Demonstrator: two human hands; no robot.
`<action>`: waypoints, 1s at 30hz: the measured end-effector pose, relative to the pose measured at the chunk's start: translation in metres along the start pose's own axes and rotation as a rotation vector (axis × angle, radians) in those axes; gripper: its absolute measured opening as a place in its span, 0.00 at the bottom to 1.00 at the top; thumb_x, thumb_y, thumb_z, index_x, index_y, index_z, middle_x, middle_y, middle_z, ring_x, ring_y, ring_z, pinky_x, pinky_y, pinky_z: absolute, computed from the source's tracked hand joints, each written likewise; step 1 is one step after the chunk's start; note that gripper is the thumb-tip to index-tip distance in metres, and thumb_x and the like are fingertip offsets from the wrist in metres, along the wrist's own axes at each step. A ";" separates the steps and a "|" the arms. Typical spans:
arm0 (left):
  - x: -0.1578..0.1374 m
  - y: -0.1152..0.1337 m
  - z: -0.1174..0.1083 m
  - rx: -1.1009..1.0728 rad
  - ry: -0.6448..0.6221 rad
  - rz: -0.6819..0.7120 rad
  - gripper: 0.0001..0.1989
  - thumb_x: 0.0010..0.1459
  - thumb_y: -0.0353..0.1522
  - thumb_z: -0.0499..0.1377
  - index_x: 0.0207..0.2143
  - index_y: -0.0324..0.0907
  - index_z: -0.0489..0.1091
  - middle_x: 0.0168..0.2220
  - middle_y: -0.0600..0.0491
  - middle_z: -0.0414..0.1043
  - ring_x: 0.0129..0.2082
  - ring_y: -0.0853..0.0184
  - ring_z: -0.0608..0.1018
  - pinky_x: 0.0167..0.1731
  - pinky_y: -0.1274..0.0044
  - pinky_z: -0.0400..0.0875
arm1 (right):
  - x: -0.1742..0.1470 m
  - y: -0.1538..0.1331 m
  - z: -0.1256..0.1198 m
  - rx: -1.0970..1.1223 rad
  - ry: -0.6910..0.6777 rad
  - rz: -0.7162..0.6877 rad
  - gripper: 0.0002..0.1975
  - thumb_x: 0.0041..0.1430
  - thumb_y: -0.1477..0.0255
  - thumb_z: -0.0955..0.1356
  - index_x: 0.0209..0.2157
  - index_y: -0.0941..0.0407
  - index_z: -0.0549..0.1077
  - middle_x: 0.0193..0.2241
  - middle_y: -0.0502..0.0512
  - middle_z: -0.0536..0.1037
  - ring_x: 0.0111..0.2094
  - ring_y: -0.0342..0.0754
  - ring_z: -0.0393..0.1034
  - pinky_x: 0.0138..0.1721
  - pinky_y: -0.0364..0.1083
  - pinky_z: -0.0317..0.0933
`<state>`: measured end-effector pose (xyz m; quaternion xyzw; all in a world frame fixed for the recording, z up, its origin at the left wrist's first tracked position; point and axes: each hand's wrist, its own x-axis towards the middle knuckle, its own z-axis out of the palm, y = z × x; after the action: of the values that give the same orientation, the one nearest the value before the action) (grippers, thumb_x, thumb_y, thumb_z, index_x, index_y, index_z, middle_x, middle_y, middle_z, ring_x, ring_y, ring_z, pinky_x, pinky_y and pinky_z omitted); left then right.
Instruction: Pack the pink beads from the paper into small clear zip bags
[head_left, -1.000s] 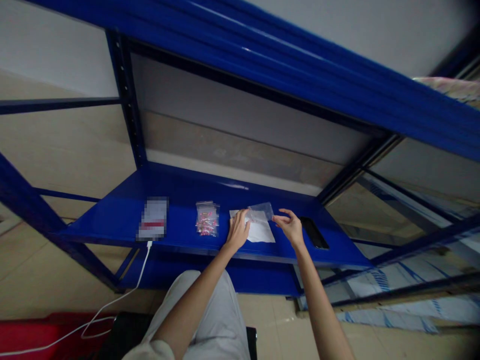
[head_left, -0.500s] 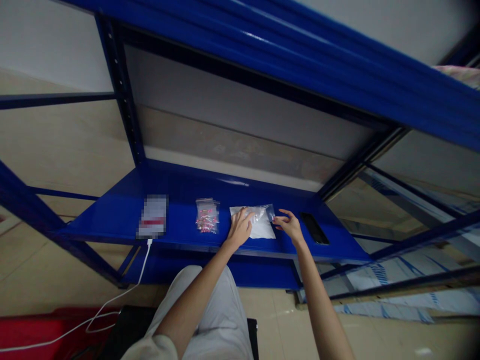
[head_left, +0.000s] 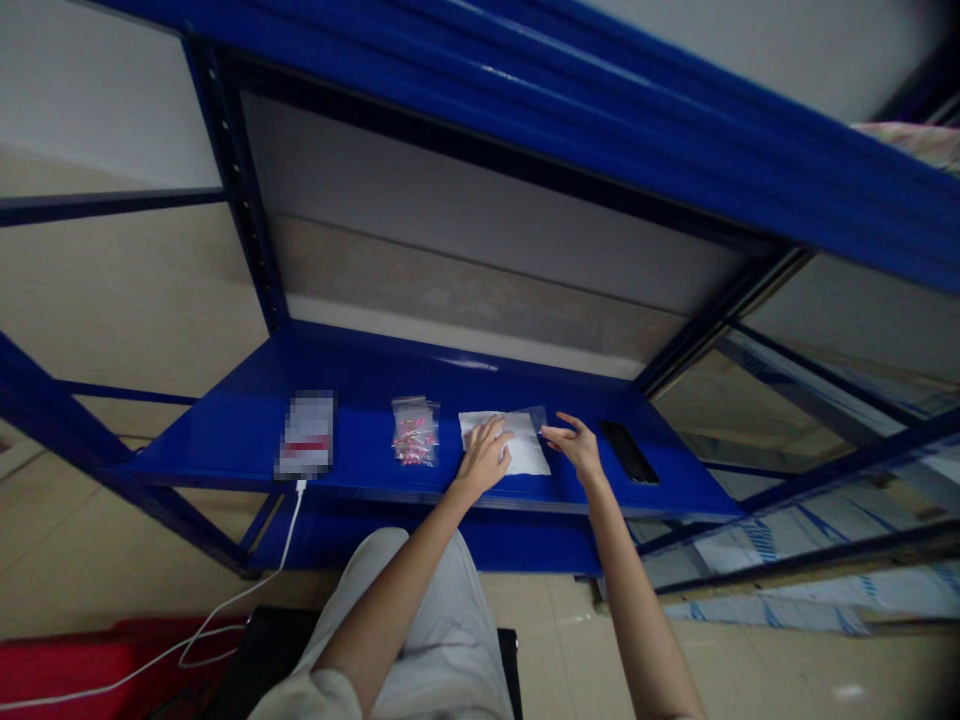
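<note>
Head view looks down past a grey-clad lap [head_left: 427, 640] and two bare forearms to a blue shelf [head_left: 360, 470]. Nearest the body, a white cable [head_left: 247, 600] runs up from the floor to a blurred device [head_left: 306, 434] at the shelf's left end.

At the shelf's front, the left hand [head_left: 484, 462] lies palm down with fingers spread, pressing the near left part of a white sheet [head_left: 517, 445] flat on the shelf. A clear bag [head_left: 531, 416] lies at the sheet's far edge; it looks to rest on the sheet, though the dim light makes that hard to confirm. The right hand [head_left: 576, 448] hovers just beside the bag's right corner, fingers loosely open and holding nothing.

Left of the sheet sits a small packet [head_left: 413, 432] of pink bits, apart from both hands. Right of the right hand lies a dark phone [head_left: 628, 452].

The step in hand seems to be laying the bag flat on the sheet and smoothing it. A next move would call for a light fingertip press along the bag while the left hand pins the sheet against sliding.
</note>
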<state>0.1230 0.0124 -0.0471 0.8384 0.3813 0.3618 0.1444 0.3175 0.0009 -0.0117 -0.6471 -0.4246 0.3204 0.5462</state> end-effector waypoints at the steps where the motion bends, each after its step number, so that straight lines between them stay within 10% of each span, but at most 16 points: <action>1: 0.000 0.001 -0.001 0.006 0.012 -0.018 0.16 0.55 0.27 0.50 0.46 0.44 0.66 0.55 0.48 0.60 0.59 0.61 0.56 0.54 0.64 0.53 | 0.000 -0.005 0.000 -0.004 -0.004 -0.013 0.32 0.35 0.65 0.75 0.44 0.60 0.67 0.24 0.55 0.80 0.29 0.54 0.76 0.30 0.50 0.72; 11: 0.004 0.000 0.002 0.022 0.041 -0.085 0.16 0.52 0.27 0.52 0.45 0.43 0.64 0.52 0.46 0.61 0.57 0.59 0.58 0.53 0.64 0.55 | 0.005 -0.028 0.001 -0.262 -0.085 -0.199 0.28 0.37 0.68 0.74 0.44 0.55 0.67 0.24 0.52 0.80 0.30 0.55 0.76 0.32 0.49 0.70; 30: 0.004 -0.004 0.006 0.036 -0.020 -0.003 0.23 0.53 0.26 0.51 0.52 0.46 0.61 0.58 0.48 0.56 0.59 0.60 0.56 0.54 0.64 0.54 | 0.006 -0.032 0.015 -0.079 -0.153 -0.157 0.25 0.37 0.69 0.72 0.41 0.58 0.66 0.27 0.54 0.78 0.27 0.50 0.75 0.29 0.47 0.69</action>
<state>0.1270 0.0184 -0.0509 0.8439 0.3876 0.3461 0.1337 0.3007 0.0140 0.0170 -0.6068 -0.5265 0.3081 0.5096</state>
